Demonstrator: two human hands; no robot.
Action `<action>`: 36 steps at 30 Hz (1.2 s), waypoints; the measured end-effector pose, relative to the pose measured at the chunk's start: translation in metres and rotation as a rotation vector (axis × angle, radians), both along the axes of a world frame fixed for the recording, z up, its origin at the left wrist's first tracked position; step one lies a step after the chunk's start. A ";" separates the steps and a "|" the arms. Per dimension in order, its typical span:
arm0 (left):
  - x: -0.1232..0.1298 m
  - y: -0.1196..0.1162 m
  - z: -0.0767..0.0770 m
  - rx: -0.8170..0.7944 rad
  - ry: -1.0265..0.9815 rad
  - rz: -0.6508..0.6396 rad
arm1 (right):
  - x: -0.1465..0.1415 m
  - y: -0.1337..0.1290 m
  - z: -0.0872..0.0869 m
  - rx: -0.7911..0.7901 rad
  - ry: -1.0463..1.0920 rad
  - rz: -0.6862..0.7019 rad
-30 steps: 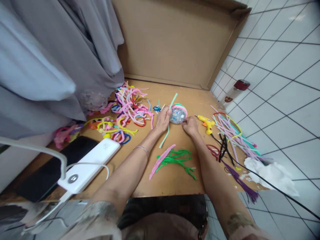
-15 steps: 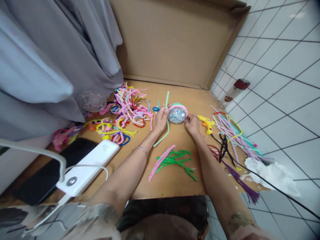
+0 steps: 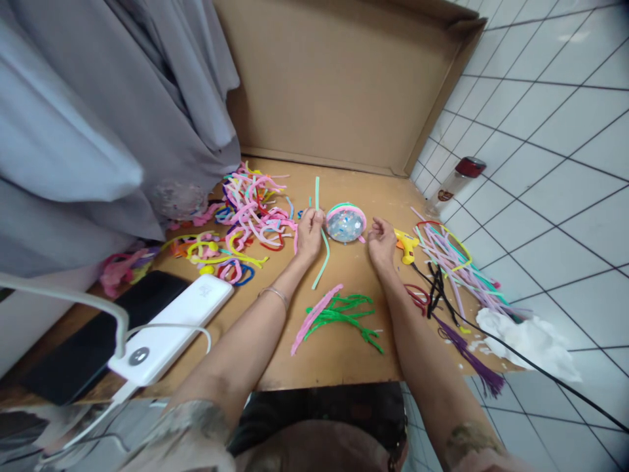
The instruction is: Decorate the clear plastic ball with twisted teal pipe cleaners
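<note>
Ball: clear, speckled ball (image 3: 345,226) at centre of frame, pink and green edging round its upper side; it appears to rest on the table (image 3: 275,341).

Left hand (image 3: 309,233), left of the ball: fingers curled in a pinch on a pale green strip (image 3: 317,191), which sticks out above and below the grip; lower end bends toward lower left. Whether the thumb also touches the ball: cannot tell.

Right hand (image 3: 382,241), right of the ball with a narrow gap: fingers half curled. Palm side hidden, so cannot tell if anything is in it. Yellow glue gun (image 3: 407,246) just beyond, partly covered by this hand.

Handling (judged): strip likely very light, soft and bendable, keeping any bend; best pinched near the end being placed, as a free length would flop. Ball likely light, thin-walled, smooth, prone to roll or slip; suggest steadying it with spread fingertips low on the sides, light pressure, clear of the edging, which may be only lightly fixed.
</note>
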State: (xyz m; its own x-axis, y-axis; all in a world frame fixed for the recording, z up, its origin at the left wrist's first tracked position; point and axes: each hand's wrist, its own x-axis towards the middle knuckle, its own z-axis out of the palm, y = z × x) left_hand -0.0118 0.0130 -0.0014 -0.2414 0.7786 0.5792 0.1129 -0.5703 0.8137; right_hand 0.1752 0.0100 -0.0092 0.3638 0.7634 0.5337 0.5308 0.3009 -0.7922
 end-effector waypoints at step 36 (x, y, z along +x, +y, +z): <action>0.003 -0.039 0.012 0.173 0.293 -0.054 | -0.043 -0.058 0.061 0.117 0.137 0.202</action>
